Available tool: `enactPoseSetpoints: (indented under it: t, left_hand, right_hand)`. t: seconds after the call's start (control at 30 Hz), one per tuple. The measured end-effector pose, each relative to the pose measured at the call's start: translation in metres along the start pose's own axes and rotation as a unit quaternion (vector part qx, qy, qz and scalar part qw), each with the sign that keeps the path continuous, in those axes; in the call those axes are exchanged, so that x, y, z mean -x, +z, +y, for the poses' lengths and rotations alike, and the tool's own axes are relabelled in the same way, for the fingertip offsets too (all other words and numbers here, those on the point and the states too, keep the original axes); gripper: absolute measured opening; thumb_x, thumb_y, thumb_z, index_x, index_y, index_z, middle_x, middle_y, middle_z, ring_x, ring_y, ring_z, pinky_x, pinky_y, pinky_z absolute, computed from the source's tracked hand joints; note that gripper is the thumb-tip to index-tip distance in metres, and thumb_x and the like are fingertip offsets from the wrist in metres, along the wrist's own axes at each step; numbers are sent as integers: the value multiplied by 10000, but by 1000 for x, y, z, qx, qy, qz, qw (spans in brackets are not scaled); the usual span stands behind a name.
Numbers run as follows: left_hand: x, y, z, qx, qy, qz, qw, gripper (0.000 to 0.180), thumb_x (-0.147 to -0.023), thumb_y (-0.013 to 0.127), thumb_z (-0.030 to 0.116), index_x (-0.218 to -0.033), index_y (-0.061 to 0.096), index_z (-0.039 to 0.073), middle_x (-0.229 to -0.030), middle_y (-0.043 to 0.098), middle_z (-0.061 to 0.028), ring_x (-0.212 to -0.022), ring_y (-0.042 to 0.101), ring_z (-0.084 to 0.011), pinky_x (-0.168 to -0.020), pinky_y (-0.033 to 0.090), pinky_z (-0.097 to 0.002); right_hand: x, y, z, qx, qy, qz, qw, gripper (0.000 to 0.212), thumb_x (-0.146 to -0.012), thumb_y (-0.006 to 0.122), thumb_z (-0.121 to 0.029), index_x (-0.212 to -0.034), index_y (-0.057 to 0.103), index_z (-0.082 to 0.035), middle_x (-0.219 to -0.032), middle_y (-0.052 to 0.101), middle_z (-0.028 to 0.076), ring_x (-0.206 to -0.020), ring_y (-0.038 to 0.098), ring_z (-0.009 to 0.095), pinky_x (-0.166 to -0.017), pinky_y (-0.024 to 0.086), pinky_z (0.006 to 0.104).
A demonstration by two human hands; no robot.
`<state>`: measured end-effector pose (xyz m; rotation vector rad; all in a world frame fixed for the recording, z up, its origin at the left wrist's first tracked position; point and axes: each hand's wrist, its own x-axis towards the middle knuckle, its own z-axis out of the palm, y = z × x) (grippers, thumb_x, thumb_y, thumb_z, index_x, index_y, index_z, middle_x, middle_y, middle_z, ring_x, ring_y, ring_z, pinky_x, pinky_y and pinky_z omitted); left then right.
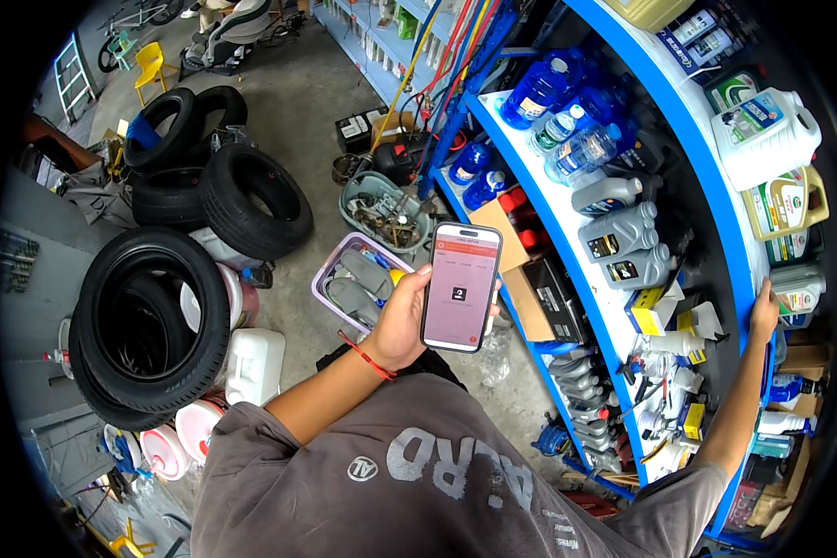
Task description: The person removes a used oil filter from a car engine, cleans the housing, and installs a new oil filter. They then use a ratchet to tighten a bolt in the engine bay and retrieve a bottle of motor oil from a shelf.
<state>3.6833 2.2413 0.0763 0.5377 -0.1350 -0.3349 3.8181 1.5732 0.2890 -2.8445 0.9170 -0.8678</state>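
Note:
A smartphone (460, 288) with a dark rim and a lit pinkish-red screen is held upright in my left hand (402, 321). The thumb lies along its left side, and fingertips show at its right edge. Out to the right, my right hand (764, 314) is at the blue-edged shelf (737, 232), its fingers bent against the edge. Right beside those fingers is a silver-grey oil bottle (798, 290) with a green and white label. The shelf hides part of the fingers.
Left on the floor are several black tires (153, 321), a white jug (256, 365) and paint buckets (165, 453). A purple-rimmed basket (321, 279) and a grey-green tub of metal parts (381, 209) stand ahead. Shelves at right hold blue bottles (533, 93) and grey oil bottles (614, 232).

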Motion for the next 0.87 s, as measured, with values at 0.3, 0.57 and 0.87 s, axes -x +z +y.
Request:
enactPoseSetpoints:
  t: [0.3,0.57,0.87]
  left_hand:
    - [-3,-1,-2,25,5,-17,1000,583,-1068,176,356,-1476,407,9,-1337,593,-183,-1123,659,-307,-997,517,-413]
    - [-1,1,-1,25,14,-2,1000,603,-1059,194,371,-1499,374,0,-1361,583,-184,-1215,617,-320,-1021,502,-411]
    - [9,-38,-30,46,-42,80,995,703,-1013,331,552,-1504,394,54,-1322,609,-186,-1187,626,-342,-1046,477,-582]
  right_hand:
    - [-8,2,8,7,2,-9,1000,795,-920,458,-666,-1223,666,39,-1179,682,254,-1162,613,409,-1033,423,433]
    - [-11,11,14,17,-23,10,1000,764,-940,447,-643,-1247,664,23,-1218,666,273,-1183,602,419,-1041,421,440]
    - [34,1,-65,62,32,15,997,644,-929,493,-583,-1231,664,-41,-1267,641,245,-1159,617,422,-998,484,501]
